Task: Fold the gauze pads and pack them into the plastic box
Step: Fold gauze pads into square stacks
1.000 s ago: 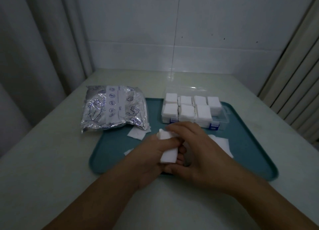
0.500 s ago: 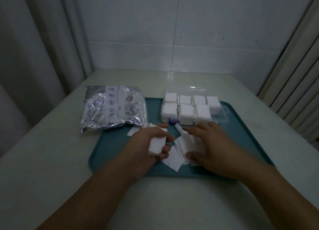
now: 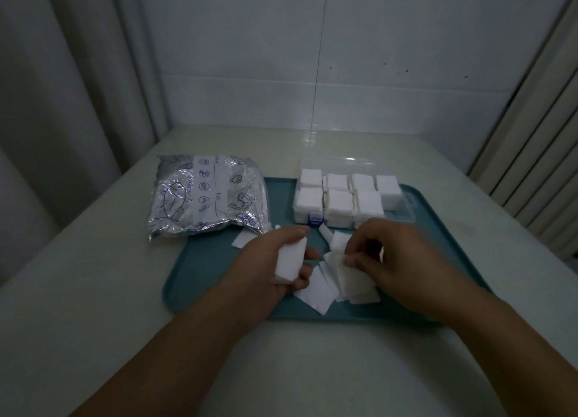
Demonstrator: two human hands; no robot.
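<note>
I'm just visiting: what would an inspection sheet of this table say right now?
Surface: pale table carrying a teal tray.
Job's things: plastic box, lid open, seven of eight sections filled; loose gauze pads on the tray.
Clutter: silver foil bag overlapping the tray's left edge.
Grips: left hand holds a gauze stack; right hand pinches a loose pad.
Cables: nothing seen.
Surroundings: curtain left, pale wall behind.

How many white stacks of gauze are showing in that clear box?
7. Four fill the back row of the plastic box, three the front row; the front right compartment looks empty, though it's partly hidden.
</note>
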